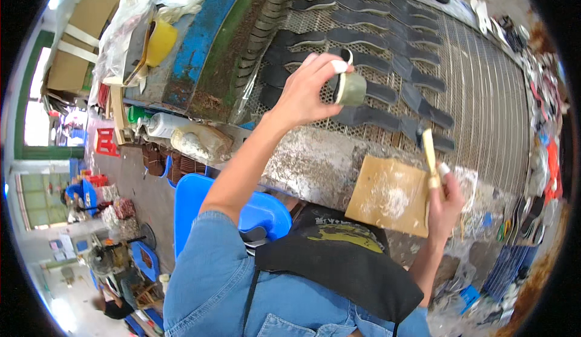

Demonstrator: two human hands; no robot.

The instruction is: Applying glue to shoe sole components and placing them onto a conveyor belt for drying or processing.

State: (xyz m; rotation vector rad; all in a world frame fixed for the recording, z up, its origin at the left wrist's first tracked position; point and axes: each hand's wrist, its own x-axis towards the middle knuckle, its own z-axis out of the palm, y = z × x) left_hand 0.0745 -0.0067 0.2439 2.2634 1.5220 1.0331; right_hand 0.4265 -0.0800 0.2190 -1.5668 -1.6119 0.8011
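Observation:
My left hand point(302, 92) is raised over the near edge of a wire-mesh belt, its fingers closed around a curled sole piece point(353, 89). The olive-grey face of that piece curves outward, with a pale edge and a dark inner side. Part of it is hidden behind my fingers. In my right hand point(446, 198) is a brush point(430, 152) with a pale handle, held upright, its dark tip pointing toward the belt. Below the brush a square of brown cardboard point(378, 183) carries white smears. Several dark, wavy sole pieces point(369, 114) lie in rows on the belt.
The mesh belt point(490, 101) stretches away beyond the worn ledge point(308, 164). A blue chair point(192, 201) stands at my left, beside a white bottle point(164, 125). Yellow container point(161, 42) sits farther left. Loose scraps crowd the right edge.

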